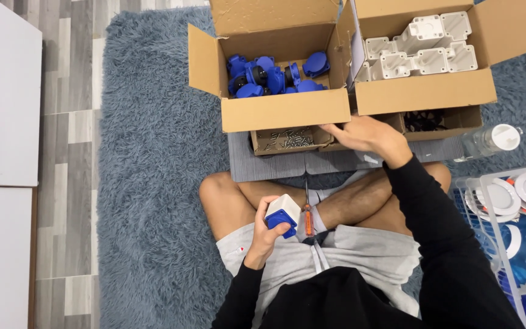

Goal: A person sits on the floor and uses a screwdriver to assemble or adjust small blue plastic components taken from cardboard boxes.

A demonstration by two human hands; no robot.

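Assembly is under way: a blue-and-white socket (283,214) is gripped in the left hand (267,234) over the lap, while the right hand (365,134) is curled at the screw tray (287,140); whether anything is pinched cannot be told. A screw and the orange screwdriver (306,213) seem needed next.

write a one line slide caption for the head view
Seated cross-legged on a grey rug, left hand holds a white and blue plastic socket while right hand reaches into a small cardboard box of screws.

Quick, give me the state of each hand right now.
Left hand: closed around a white and blue socket box.
Right hand: reaching into the small box of screws; grip cannot be told.
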